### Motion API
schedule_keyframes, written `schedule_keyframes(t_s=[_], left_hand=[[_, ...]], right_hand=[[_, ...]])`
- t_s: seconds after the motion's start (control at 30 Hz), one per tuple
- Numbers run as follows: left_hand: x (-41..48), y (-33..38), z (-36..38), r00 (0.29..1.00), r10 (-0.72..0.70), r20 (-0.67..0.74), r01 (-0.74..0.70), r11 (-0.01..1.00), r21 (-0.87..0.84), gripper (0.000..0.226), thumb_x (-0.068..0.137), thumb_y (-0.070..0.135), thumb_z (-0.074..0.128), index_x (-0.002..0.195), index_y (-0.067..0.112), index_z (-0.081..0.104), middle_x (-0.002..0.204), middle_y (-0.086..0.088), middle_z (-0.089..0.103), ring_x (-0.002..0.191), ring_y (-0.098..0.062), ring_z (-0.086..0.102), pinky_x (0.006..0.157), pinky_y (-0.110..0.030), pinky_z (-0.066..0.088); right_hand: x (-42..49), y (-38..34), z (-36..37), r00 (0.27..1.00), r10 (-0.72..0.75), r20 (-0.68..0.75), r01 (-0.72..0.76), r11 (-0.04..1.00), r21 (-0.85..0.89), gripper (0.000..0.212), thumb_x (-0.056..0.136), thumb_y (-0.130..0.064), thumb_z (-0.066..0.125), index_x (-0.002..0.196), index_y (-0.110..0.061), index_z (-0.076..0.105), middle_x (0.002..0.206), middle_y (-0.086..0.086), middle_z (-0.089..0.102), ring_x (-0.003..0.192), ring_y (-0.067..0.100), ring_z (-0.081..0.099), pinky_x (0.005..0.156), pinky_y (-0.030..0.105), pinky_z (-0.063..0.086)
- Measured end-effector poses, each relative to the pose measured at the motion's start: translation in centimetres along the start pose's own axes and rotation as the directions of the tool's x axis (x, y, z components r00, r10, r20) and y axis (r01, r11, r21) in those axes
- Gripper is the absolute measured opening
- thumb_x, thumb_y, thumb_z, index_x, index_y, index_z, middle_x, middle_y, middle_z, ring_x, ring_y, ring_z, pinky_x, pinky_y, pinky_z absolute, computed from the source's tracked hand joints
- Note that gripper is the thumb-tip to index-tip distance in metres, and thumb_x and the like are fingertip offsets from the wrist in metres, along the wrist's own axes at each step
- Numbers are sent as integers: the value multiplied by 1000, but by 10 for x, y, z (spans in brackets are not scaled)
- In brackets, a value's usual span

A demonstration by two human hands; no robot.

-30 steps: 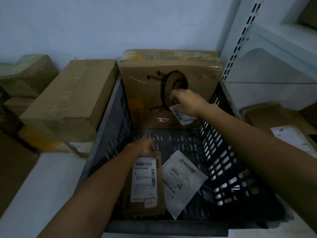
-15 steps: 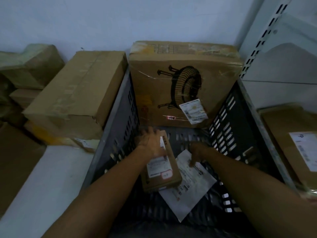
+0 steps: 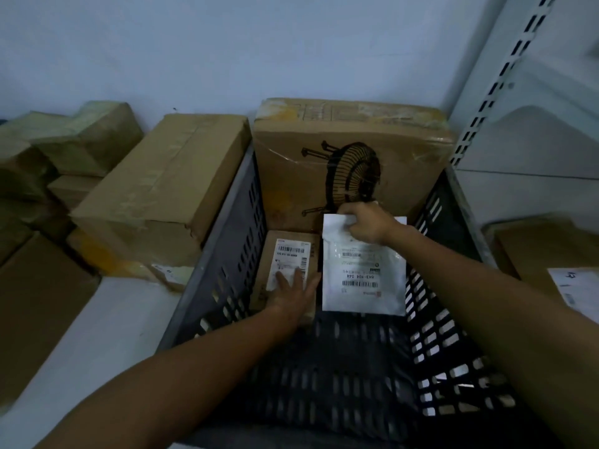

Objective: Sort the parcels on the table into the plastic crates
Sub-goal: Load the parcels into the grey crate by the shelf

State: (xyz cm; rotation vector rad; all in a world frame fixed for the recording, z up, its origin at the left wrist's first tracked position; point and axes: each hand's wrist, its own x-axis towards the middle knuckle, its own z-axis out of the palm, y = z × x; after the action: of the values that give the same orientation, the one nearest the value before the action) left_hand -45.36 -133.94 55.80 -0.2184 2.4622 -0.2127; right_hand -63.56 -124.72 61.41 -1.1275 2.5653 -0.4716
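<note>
1. The left hand (image 3: 291, 294) lies flat, fingers straight, on the small brown box (image 3: 288, 254) in the black crate (image 3: 233, 254).
2. The right hand (image 3: 366, 223) pinches the top of the white bag (image 3: 363, 280), just beside that box.
3. This looks like tidying parcels inside; next, let go gently.

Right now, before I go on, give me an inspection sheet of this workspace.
Surface: white table left of crate.
Job's things: fan box upright at crate's far end; small box flat on crate floor; mailer beside it.
Clutter: boxes piled left of crate; labelled box on the right.
Hands: left hand flat on small box; right hand pinches mailer's top.
Cables: nothing seen.
Surroundings: wall behind; shelf upright on the right.
</note>
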Motion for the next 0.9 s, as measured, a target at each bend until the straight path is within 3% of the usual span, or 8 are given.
schedule_keyframes(t_s=[0.13,0.2,0.33,0.47,0.57,0.7,0.8,0.9], left_hand=[[-11,-9,-12,971,-160,180,112,962,250,67,98,34,39,150,7,5,153,-17,18,138,-37,23,109,-48,29],[-24,-12,-22,968,-109,225,20,932,362,55,99,31,39,145,6,25,145,-15,35,130,-33,38,105,-46,38],[-39,-12,-31,999,29,35,-39,943,330,48,98,33,42,138,8,36,138,-10,42,124,-27,45,100,-36,39],[-27,-16,-17,1000,-6,22,2,988,156,84,90,46,55,149,13,5,154,-21,10,137,-41,23,107,-53,26],[-19,-16,-10,988,-26,151,18,998,56,103,88,46,58,145,22,-23,153,-20,-21,138,-53,3,109,-61,20],[-11,-18,-4,982,-156,111,154,988,22,85,96,43,44,147,11,-15,153,-29,-5,136,-52,15,108,-56,24],[-20,-28,-11,991,-116,68,111,991,70,73,95,51,37,146,3,15,149,-21,26,133,-37,32,107,-46,29],[-33,-40,-29,1000,-16,10,16,999,32,74,92,54,42,147,9,21,148,-15,29,134,-32,30,110,-42,27]], right_hand=[[1,-22,-7,998,-23,50,17,992,125,32,89,-11,55,121,-15,60,119,2,60,111,19,53,90,28,39],[6,-38,5,998,-52,18,49,989,137,34,90,-12,58,124,-11,58,122,8,60,115,23,54,88,26,40],[14,-66,42,998,-34,-61,37,998,50,64,87,-20,65,142,-9,34,140,19,36,129,34,37,102,37,36],[8,-55,56,980,98,-173,-127,978,-165,62,87,-34,62,136,-12,31,137,17,30,128,38,32,100,51,39],[5,-26,65,898,435,61,-439,891,116,95,73,-49,72,144,-11,22,146,16,31,131,37,36,106,47,38],[-14,-29,76,871,355,341,-477,777,410,85,73,-14,79,141,-9,29,134,8,48,124,33,49,87,47,53],[-19,-34,84,930,260,258,-312,932,184,83,84,-19,68,149,-15,16,141,12,43,129,31,44,101,41,44],[-17,-37,70,958,220,184,-179,960,-216,71,90,-37,57,147,-16,21,139,14,44,124,31,47,102,42,42]])
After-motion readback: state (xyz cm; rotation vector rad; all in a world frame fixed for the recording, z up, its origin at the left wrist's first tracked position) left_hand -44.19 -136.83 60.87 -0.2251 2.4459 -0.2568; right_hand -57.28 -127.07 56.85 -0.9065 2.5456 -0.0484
